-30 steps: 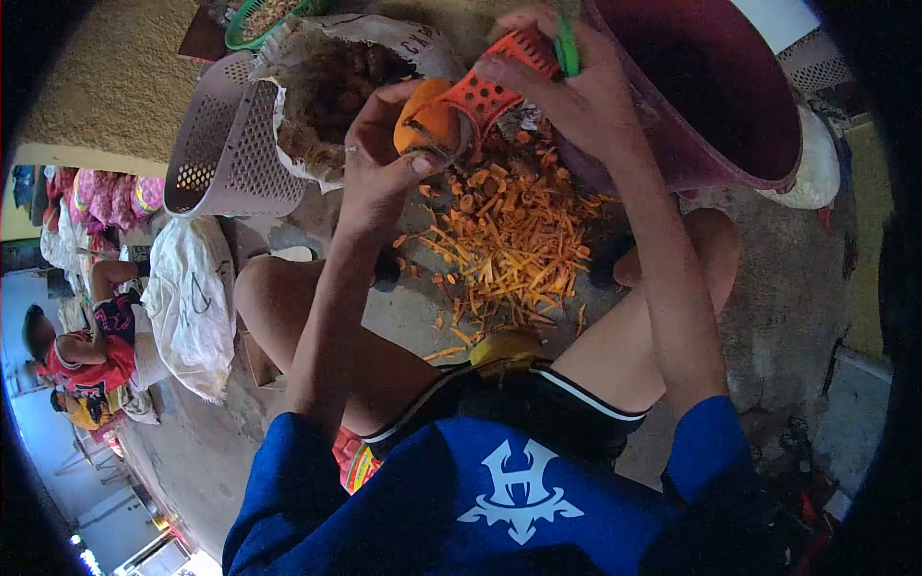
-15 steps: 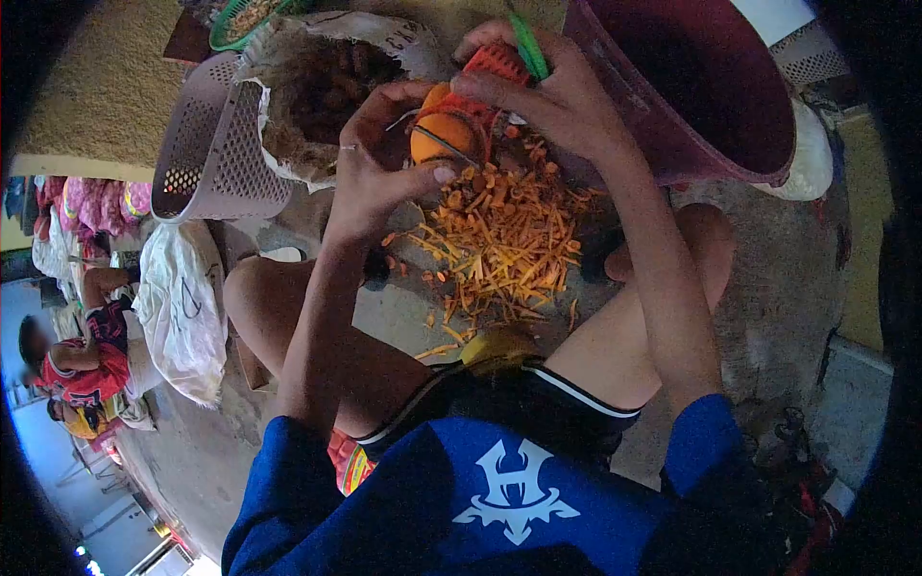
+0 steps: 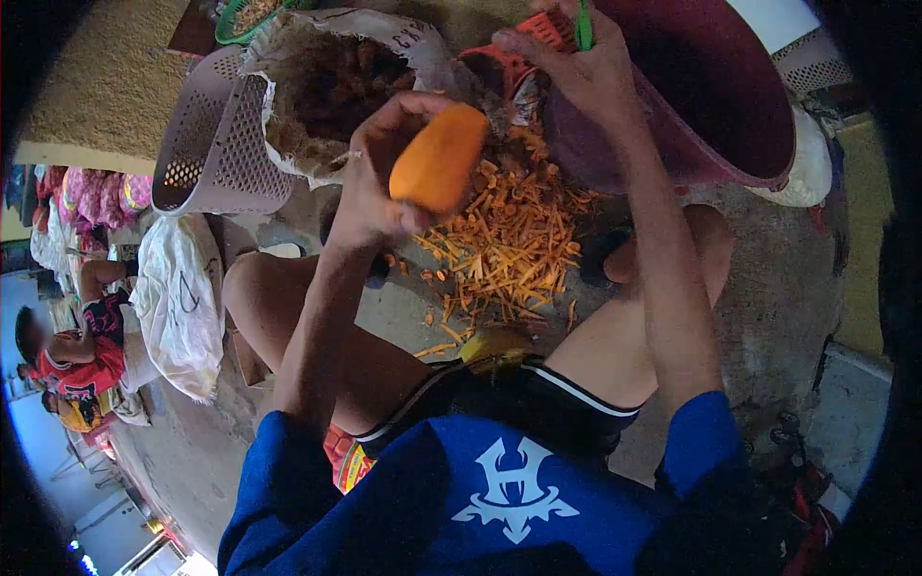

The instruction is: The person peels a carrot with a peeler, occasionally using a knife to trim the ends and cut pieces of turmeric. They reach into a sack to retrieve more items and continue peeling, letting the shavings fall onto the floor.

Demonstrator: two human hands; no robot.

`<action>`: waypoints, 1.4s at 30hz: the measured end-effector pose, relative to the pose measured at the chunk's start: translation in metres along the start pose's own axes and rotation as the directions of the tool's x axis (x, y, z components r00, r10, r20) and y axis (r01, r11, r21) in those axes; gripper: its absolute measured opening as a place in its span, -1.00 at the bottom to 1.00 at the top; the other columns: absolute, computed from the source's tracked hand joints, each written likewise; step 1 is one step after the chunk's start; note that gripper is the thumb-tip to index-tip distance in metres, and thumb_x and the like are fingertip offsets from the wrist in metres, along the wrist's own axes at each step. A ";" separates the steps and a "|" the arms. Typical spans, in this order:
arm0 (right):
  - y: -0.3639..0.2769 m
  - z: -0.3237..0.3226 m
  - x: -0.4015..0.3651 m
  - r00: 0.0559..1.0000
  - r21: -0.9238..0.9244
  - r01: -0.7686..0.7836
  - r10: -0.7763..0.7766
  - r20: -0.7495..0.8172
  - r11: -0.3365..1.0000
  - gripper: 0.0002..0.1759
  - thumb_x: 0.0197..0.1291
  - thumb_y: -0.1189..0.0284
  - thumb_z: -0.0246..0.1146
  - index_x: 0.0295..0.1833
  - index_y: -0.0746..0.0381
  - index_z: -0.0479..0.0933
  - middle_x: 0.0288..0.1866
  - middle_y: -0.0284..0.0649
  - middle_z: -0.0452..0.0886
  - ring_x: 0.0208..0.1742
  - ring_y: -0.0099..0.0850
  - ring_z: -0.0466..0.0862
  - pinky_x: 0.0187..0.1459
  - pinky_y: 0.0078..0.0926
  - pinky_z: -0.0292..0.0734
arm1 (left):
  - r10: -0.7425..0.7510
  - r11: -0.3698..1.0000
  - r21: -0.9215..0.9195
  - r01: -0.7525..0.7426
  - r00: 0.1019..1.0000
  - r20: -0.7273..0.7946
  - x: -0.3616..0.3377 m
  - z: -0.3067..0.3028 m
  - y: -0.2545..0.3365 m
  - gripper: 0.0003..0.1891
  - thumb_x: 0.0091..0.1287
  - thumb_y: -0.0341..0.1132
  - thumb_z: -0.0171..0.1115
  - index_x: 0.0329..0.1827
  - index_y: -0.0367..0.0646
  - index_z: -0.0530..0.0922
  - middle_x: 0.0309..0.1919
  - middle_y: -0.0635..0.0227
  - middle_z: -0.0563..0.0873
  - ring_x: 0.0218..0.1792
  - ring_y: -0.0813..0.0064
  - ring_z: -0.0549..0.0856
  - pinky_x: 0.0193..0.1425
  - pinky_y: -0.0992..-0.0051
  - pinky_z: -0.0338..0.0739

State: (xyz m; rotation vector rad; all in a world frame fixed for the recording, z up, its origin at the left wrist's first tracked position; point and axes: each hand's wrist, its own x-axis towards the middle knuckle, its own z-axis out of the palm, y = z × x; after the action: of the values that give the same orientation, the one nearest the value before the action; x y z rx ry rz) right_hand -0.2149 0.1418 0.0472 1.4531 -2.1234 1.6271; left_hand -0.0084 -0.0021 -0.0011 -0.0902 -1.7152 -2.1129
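My left hand (image 3: 370, 182) is wrapped around a thick, peeled orange carrot (image 3: 440, 158), held above the floor. Up and to the right, my right hand (image 3: 586, 72) grips a tool by its green handle (image 3: 583, 27); its working end cannot be made out. Behind my right fingers stands a red plastic basket (image 3: 499, 62). Below the carrot, a heap of orange peelings and cut ends (image 3: 514, 250) lies on the floor between my feet.
An open sack (image 3: 423, 48) of dark, dirt-covered roots stands ahead, beside a perforated grey basket (image 3: 245, 158). A large maroon tub (image 3: 595, 144) is at the right. A tied white sack (image 3: 182, 298) lies at the left, near a seated person in red (image 3: 82, 360).
My right hand has moved away from the carrot, up and to the right, taking the green-handled tool with it. The carrot now stands tilted in my left hand, more of it exposed.
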 end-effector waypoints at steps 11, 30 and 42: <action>-0.033 -0.018 0.004 0.788 0.240 -0.561 0.422 0.449 0.793 -0.56 0.15 0.27 0.58 0.01 0.23 0.57 -0.25 -0.32 0.68 -0.17 -0.55 0.66 -0.12 -0.45 0.59 | -0.053 0.975 0.219 0.044 0.998 0.034 0.005 0.001 0.017 0.03 -0.27 -0.11 0.77 0.33 -0.36 0.47 0.14 0.20 0.68 0.16 0.42 0.67 0.36 0.39 0.50; 0.003 0.020 -0.011 0.981 0.191 0.141 -0.163 0.104 0.971 -0.56 0.06 0.31 0.62 -0.02 0.22 0.60 -0.17 -0.36 0.71 -0.13 -0.60 0.67 -0.02 -0.52 0.61 | -0.089 0.994 0.051 0.094 0.992 -0.094 0.007 0.006 0.003 -0.12 -0.12 -0.29 0.69 0.32 -0.30 0.43 0.11 0.25 0.66 0.15 0.45 0.65 0.32 0.40 0.52; 0.012 -0.011 0.009 0.983 0.155 -0.174 0.163 0.081 0.973 -0.44 0.17 0.18 0.56 0.08 0.33 0.53 0.02 -0.21 0.65 0.01 -0.48 0.62 0.06 -0.37 0.56 | 0.025 0.994 0.109 -0.008 0.989 -0.148 0.001 0.013 0.017 -0.16 -0.09 -0.32 0.69 0.30 -0.30 0.44 0.13 0.24 0.64 0.12 0.44 0.66 0.28 0.37 0.56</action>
State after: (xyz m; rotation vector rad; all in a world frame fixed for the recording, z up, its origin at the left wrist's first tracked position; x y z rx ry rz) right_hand -0.2329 0.1448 0.0490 1.4236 -2.2543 1.8754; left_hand -0.0062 0.0073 0.0180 0.0832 -1.7289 -1.9577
